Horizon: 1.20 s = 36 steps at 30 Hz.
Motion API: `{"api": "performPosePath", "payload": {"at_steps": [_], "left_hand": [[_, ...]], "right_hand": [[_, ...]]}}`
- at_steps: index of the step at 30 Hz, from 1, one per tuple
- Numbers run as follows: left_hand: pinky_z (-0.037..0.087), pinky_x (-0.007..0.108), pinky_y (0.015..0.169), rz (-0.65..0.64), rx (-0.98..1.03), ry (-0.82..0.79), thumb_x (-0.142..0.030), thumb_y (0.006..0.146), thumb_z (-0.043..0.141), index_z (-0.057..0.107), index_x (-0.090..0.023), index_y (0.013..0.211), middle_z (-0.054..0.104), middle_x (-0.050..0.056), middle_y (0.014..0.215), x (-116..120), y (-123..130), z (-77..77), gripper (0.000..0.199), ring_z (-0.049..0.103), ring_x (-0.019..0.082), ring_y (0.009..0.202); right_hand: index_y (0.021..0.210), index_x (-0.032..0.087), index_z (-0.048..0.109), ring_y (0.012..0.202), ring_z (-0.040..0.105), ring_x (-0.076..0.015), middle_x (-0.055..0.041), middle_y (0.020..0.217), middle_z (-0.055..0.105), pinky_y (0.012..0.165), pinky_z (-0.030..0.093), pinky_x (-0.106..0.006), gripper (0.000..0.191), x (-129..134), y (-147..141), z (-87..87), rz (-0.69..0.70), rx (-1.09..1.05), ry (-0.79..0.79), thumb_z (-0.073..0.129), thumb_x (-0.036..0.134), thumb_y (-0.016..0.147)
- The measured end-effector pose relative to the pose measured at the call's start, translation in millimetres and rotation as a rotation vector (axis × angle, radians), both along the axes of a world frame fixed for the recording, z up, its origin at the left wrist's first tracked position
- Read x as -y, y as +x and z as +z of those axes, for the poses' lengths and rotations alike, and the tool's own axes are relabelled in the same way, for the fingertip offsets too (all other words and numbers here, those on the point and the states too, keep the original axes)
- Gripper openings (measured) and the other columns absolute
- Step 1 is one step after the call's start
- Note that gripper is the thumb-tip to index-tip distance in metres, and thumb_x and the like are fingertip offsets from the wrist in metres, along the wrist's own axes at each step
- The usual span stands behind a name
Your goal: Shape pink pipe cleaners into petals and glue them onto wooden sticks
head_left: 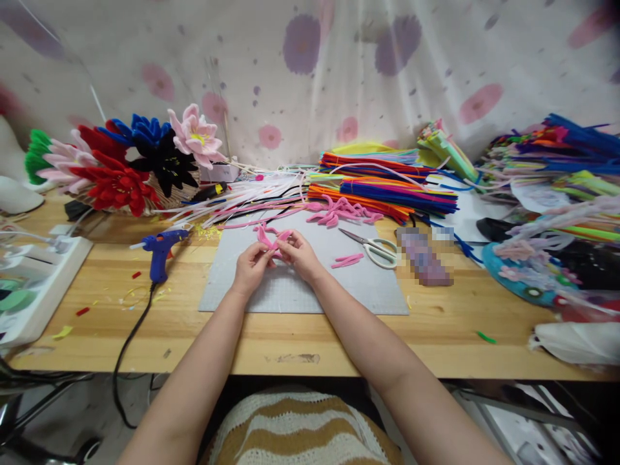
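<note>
Above the grey cutting mat (290, 294), both my hands meet on a bent pink pipe cleaner piece (265, 237). My left hand (252, 266) pinches its lower left side. With fingers closed, my right hand (301, 256) grips it from the right, close to the left fingertips. Part of the piece is hidden behind the fingers. A few short pink pipe cleaner strips (347, 260) lie on the mat to the right, beside scissors (372, 248) with pale handles. Beyond my hands rests a heap of curled pink pipe cleaner shapes (339, 212).
A blue glue gun (159, 250) stands at the left, its cord hanging over the table edge. Pipe cleaner flowers (121, 184) fill a basket behind it. Coloured pipe cleaner bundles (387, 194) lie along the back. A blurred-out flat object (423, 255) sits right of the scissors.
</note>
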<state>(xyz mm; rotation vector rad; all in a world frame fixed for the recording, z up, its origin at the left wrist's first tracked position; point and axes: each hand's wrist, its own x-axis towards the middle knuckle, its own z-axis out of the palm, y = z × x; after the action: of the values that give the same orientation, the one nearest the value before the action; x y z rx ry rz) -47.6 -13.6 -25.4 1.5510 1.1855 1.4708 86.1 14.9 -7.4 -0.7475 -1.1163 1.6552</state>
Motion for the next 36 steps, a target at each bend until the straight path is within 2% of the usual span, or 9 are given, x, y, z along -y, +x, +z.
{"api": "performPosePath", "payload": {"at_steps": [4, 9, 13, 19, 23, 27, 30, 33, 36], "left_hand": [[0.047, 0.022, 0.053, -0.033, -0.153, 0.071, -0.031, 0.077, 0.058, 0.060, -0.018, 0.071, 0.058, -0.001, 0.069, -1, -2, 0.6, 0.014, 0.056, 0.009, 0.055], [0.050, 0.027, 0.068, 0.051, -0.344, 0.195, -0.028, 0.079, 0.056, 0.068, -0.021, 0.084, 0.066, 0.005, 0.091, -3, -4, -3.3, 0.015, 0.061, 0.014, 0.077], [0.049, 0.027, 0.071, 0.093, -0.468, 0.256, -0.029, 0.078, 0.058, 0.069, -0.021, 0.083, 0.068, 0.004, 0.085, -1, -3, 1.4, 0.014, 0.062, 0.014, 0.077], [0.046, 0.023, 0.060, 0.135, -0.556, 0.321, -0.028, 0.079, 0.056, 0.068, -0.021, 0.077, 0.067, 0.003, 0.075, 2, -2, 6.7, 0.014, 0.060, 0.012, 0.066], [0.045, 0.022, 0.058, 0.107, -0.559, 0.346, -0.028, 0.078, 0.057, 0.067, -0.020, 0.075, 0.067, 0.003, 0.075, 3, -3, 5.1, 0.013, 0.060, 0.012, 0.064], [0.047, 0.024, 0.065, 0.046, -0.514, 0.332, -0.027, 0.079, 0.056, 0.067, -0.020, 0.078, 0.067, 0.004, 0.080, 4, -2, 4.6, 0.012, 0.061, 0.013, 0.072], [0.047, 0.026, 0.066, 0.013, -0.451, 0.244, -0.028, 0.078, 0.056, 0.066, -0.020, 0.076, 0.066, 0.003, 0.075, 3, 0, 6.0, 0.013, 0.059, 0.013, 0.070], [0.045, 0.024, 0.060, -0.064, -0.347, 0.116, -0.031, 0.080, 0.053, 0.065, -0.019, 0.070, 0.058, 0.001, 0.060, 2, 1, 7.2, 0.020, 0.054, 0.012, 0.059], [0.043, 0.023, 0.054, -0.126, -0.251, 0.017, -0.033, 0.080, 0.052, 0.065, -0.018, 0.063, 0.052, 0.000, 0.055, 0, 2, 6.3, 0.026, 0.051, 0.011, 0.055]], "right_hand": [[0.066, 0.017, 0.048, 0.041, 0.038, -0.0033, 0.0077, 0.050, 0.047, 0.042, 0.028, -0.018, 0.028, 0, 1, 2.3, -0.047, 0.008, 0.019, 0.067, 0.038, 0.064], [0.062, 0.018, 0.042, 0.038, 0.036, -0.0037, 0.0084, 0.046, 0.044, 0.039, 0.026, -0.018, 0.032, -4, -2, -0.8, -0.110, 0.015, 0.006, 0.066, 0.039, 0.063], [0.063, 0.019, 0.042, 0.038, 0.038, -0.0045, 0.0086, 0.045, 0.045, 0.040, 0.029, -0.019, 0.033, -3, -4, -3.2, -0.109, 0.028, 0.015, 0.065, 0.042, 0.063], [0.063, 0.019, 0.042, 0.038, 0.036, -0.0042, 0.0087, 0.045, 0.044, 0.039, 0.027, -0.018, 0.035, 0, -4, -1.0, -0.086, 0.036, -0.011, 0.067, 0.044, 0.061], [0.067, 0.018, 0.046, 0.040, 0.031, -0.0024, 0.0090, 0.049, 0.042, 0.041, 0.023, -0.017, 0.033, 1, 0, 1.1, -0.018, 0.020, -0.060, 0.067, 0.042, 0.062], [0.075, 0.015, 0.056, 0.041, 0.028, -0.0022, 0.0077, 0.050, 0.042, 0.041, 0.018, -0.018, 0.032, -1, 6, 1.4, 0.155, 0.089, -0.068, 0.068, 0.041, 0.063], [0.069, 0.015, 0.055, 0.039, 0.024, -0.0022, 0.0083, 0.045, 0.038, 0.040, 0.012, -0.020, 0.030, -3, 9, 1.7, 0.167, 0.104, -0.099, 0.070, 0.040, 0.062], [0.068, 0.016, 0.054, 0.038, 0.025, -0.0023, 0.0081, 0.044, 0.042, 0.040, 0.012, -0.020, 0.030, -4, 10, 2.3, 0.139, 0.074, -0.150, 0.072, 0.037, 0.058], [0.072, 0.015, 0.056, 0.037, 0.025, -0.0023, 0.0084, 0.043, 0.042, 0.040, 0.012, -0.020, 0.029, -6, 11, 1.7, 0.177, 0.080, -0.170, 0.072, 0.035, 0.058]]}}
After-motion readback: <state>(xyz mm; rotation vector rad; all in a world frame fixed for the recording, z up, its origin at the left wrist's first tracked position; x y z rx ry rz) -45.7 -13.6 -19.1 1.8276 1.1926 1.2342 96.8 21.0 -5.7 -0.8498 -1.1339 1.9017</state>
